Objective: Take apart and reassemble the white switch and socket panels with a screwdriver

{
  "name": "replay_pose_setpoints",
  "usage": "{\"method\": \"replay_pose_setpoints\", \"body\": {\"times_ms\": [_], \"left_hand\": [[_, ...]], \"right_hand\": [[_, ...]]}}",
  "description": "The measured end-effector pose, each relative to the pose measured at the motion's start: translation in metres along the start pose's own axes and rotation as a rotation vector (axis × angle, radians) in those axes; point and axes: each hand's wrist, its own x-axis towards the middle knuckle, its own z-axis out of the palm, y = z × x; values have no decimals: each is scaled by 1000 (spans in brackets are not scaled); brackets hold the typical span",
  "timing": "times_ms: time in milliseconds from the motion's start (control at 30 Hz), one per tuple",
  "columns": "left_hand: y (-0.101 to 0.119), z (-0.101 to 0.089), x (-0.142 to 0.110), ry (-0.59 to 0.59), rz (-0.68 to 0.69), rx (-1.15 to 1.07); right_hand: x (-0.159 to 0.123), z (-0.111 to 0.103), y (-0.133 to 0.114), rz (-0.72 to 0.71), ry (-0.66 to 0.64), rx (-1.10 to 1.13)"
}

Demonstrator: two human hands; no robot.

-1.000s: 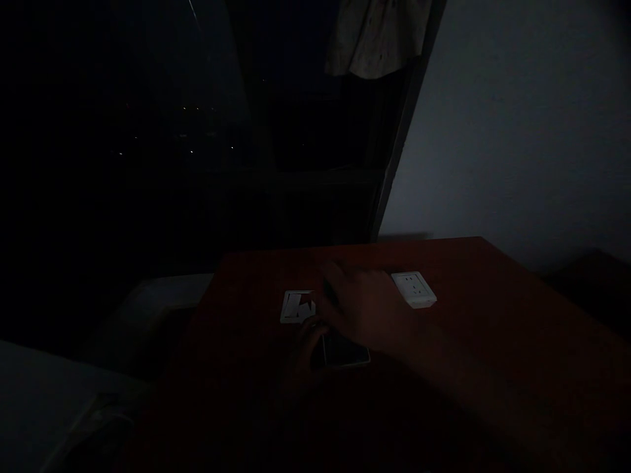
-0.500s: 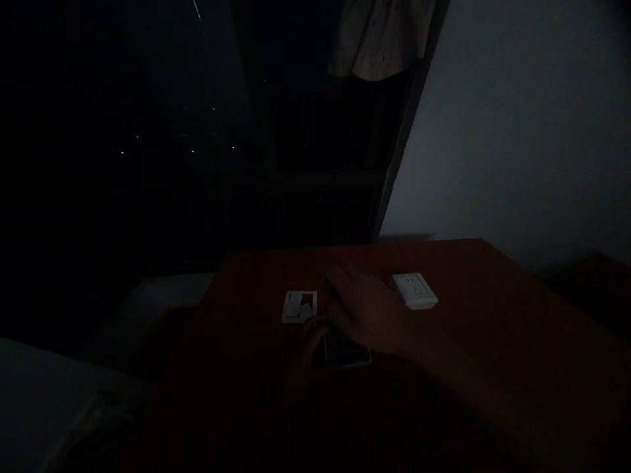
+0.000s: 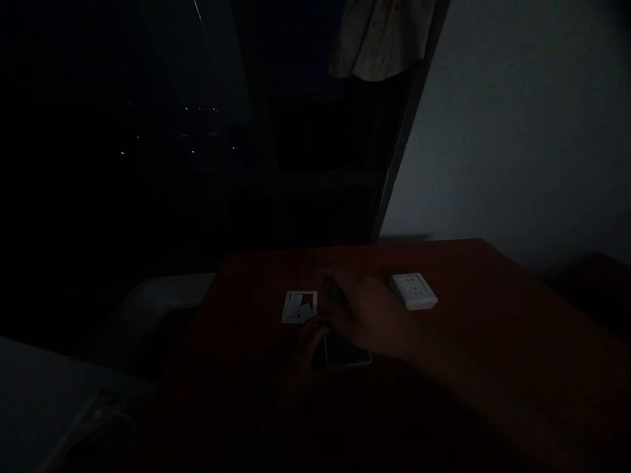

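Observation:
The light is very dim. In the head view a dark square panel with a pale rim (image 3: 348, 360), like the back of a socket or switch plate, lies on the table. My left hand (image 3: 306, 348) curls its fingers round the panel's left side. Above it, my right hand (image 3: 377, 315) is closed on a green screwdriver-like handle (image 3: 336, 293); its lower end is hidden. Just beyond my left hand lies a white frame (image 3: 284, 309) with loose white pieces (image 3: 295, 305) in it. A white wall socket (image 3: 414, 289) rests to the right of my right hand.
The reddish-brown table (image 3: 473, 282) meets a pale wall (image 3: 532, 131) at the back right. A dark window (image 3: 315, 131) with a hanging cloth (image 3: 382, 39) is behind it. A pale surface and a cord lie in shadow at lower left.
My right hand has turned slightly at the wrist, and more of the green handle shows between its fingers. My left hand and the panel have stayed in place.

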Motion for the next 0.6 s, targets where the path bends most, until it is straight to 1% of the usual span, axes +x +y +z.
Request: {"method": "replay_pose_setpoints", "body": {"times_ms": [67,133,233,300,400,467,500,600], "left_hand": [[-2,1,0,5,-10,12],[-3,1,0,4,-21,7],[-2,1,1,-5,-23,-18],[-1,0,1,-7,-13,-28],[-1,0,0,-6,1,-31],[-2,0,-1,-3,8,-20],[-3,1,-1,1,11,-13],[-6,2,-1,12,17,-6]], "right_hand": [[0,2,0,19,14,-50],[0,4,-1,41,20,-161],[0,3,-4,75,0,-266],[0,1,-5,67,-7,-219],[-1,-2,-4,-8,-4,-74],[0,-2,-3,-10,2,-65],[0,-1,-2,10,7,-108],[2,-1,-2,110,6,-325]]}}
